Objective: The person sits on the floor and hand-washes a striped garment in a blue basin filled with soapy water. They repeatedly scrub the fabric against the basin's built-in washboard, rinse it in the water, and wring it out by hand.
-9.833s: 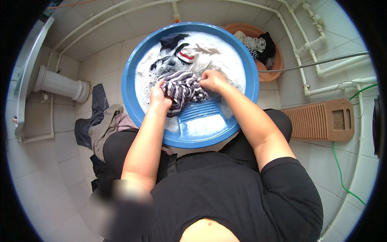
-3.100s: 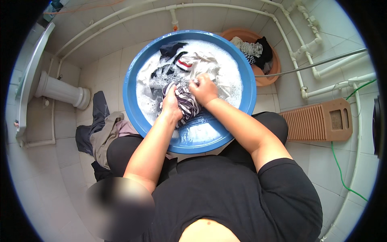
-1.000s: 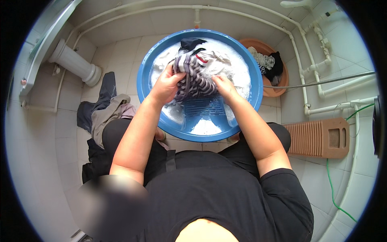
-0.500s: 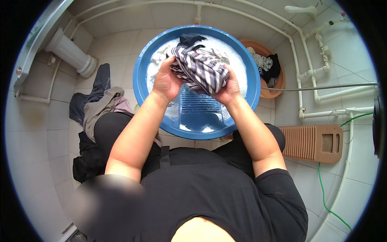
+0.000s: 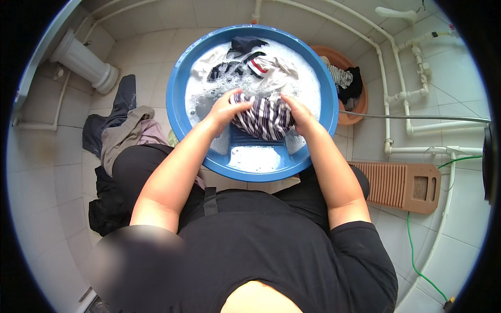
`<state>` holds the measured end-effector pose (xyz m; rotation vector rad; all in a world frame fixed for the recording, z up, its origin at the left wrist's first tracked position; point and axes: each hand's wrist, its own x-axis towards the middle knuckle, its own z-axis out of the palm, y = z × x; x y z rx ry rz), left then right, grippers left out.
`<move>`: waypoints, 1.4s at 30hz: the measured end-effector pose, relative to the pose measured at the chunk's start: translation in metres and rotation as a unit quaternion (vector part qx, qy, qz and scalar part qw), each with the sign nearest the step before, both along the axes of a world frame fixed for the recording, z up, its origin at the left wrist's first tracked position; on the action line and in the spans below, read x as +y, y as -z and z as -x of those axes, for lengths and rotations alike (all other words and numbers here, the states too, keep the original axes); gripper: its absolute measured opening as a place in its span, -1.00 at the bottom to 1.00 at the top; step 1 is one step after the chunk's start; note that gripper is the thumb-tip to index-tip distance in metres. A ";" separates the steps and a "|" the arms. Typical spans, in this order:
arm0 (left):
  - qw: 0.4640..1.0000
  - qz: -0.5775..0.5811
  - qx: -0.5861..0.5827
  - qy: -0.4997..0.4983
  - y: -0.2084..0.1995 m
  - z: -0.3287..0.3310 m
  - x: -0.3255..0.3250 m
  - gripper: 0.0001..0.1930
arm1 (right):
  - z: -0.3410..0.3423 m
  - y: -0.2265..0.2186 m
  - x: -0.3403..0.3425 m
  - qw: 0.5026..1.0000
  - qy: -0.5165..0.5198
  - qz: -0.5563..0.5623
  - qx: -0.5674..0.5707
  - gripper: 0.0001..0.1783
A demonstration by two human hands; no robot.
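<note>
A bunched striped garment [image 5: 263, 121], dark and white, is held between my two hands. It rests on the ridged washboard part [image 5: 250, 140] of a large blue basin [image 5: 174, 112]. My left hand [image 5: 225, 109] grips the bundle's left side, thumb on top. On its right side, my right hand [image 5: 300, 113] is closed around the cloth, with some fingers hidden. Beyond my hands, soapy water holds a dark cloth [image 5: 245, 46], pale cloth [image 5: 279, 75] and a piece with a red and white band [image 5: 257, 68].
An orange tub [image 5: 360, 112] with clothes stands behind the basin at right. A brown washboard [image 5: 399, 183] lies by my right knee, near a green hose [image 5: 412, 250]. Clothes [image 5: 122, 130] lie on the floor at left, below a white pedestal [image 5: 86, 62]. White pipes [image 5: 383, 78] line the wall.
Both hands have brought the striped garment down and nearer to me, onto the ridges. It is now bunched more compactly, and the pale and dark cloths behind it have come into sight.
</note>
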<state>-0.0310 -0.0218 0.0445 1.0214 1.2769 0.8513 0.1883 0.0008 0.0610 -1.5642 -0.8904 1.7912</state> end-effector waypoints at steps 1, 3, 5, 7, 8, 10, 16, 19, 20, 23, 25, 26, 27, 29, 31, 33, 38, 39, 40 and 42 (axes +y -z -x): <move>0.997 -0.023 0.060 0.034 0.006 -0.002 0.000 -0.46 | 0.008 -0.011 -0.009 0.995 -0.008 -0.051 -0.087 -0.49; 0.991 -0.076 0.100 0.047 0.019 -0.009 0.009 -0.59 | 0.010 0.004 -0.014 0.980 -0.083 -0.155 -0.090 -0.52; 0.990 -0.102 0.099 0.013 0.031 -0.017 0.008 -0.60 | 0.011 0.020 -0.018 0.924 -0.131 -0.302 -0.192 -0.56; 0.979 -0.154 0.130 -0.015 0.005 -0.030 -0.019 -0.59 | 0.014 0.011 -0.043 0.876 -0.127 -0.397 -0.244 -0.63; 0.965 -0.209 0.151 -0.050 0.008 -0.036 -0.032 -0.56 | 0.015 0.002 -0.057 0.866 -0.129 -0.411 -0.254 -0.66; 0.931 -0.267 0.246 -0.039 0.003 -0.041 -0.051 -0.51 | 0.015 -0.005 -0.074 0.790 -0.144 -0.512 -0.304 -0.74; 0.878 -0.165 0.428 0.133 0.016 -0.040 -0.010 -0.68 | 0.031 0.030 -0.032 0.785 -0.139 -0.494 -0.346 -0.75; 0.842 -0.162 0.512 0.061 0.025 -0.047 0.019 -0.63 | 0.033 0.036 0.006 0.823 -0.145 -0.382 -0.395 -0.66; 0.850 -0.151 0.499 0.069 0.026 -0.047 0.023 -0.62 | 0.035 0.051 0.012 0.812 -0.085 -0.390 -0.425 -0.62; 0.918 -0.111 0.368 0.097 0.053 -0.029 0.036 -0.55 | 0.035 0.035 0.019 0.839 -0.143 -0.272 -0.449 -0.52; 0.966 -0.082 0.230 0.080 0.008 -0.030 0.016 -0.69 | 0.022 0.024 0.003 0.887 -0.185 -0.221 -0.361 -0.49; 0.980 -0.056 0.176 0.077 -0.002 -0.030 0.004 -0.76 | 0.019 0.025 -0.010 0.898 -0.175 -0.249 -0.319 -0.52; 0.961 -0.185 0.197 0.065 0.002 -0.027 -0.009 -0.79 | 0.020 0.019 -0.029 0.862 -0.157 -0.357 -0.325 -0.58; 0.892 -0.353 0.279 0.038 0.008 -0.033 -0.036 -0.83 | 0.017 0.008 -0.057 0.778 -0.157 -0.500 -0.348 -0.68; 0.856 -0.368 0.355 0.080 0.011 -0.038 -0.037 -0.82 | 0.015 0.010 -0.060 0.709 -0.185 -0.582 -0.354 -0.78; 0.873 -0.294 0.380 0.086 0.015 -0.042 -0.016 -0.78 | 0.026 0.020 -0.037 0.785 -0.192 -0.465 -0.362 -0.75; 0.817 -0.214 0.529 0.086 0.025 -0.045 0.023 -0.66 | 0.034 0.028 0.008 0.867 -0.131 -0.238 -0.418 -0.47; 0.797 -0.177 0.559 0.149 0.016 -0.043 0.027 -0.65 | 0.034 0.027 0.010 0.855 -0.159 -0.198 -0.452 -0.45; 0.885 -0.007 0.428 0.184 0.001 -0.041 0.032 -0.66 | 0.034 0.020 0.009 0.840 -0.184 -0.157 -0.485 -0.43; 0.942 -0.089 0.293 0.136 -0.003 -0.032 0.006 -0.72 | 0.021 0.009 -0.011 0.896 -0.204 -0.187 -0.346 -0.44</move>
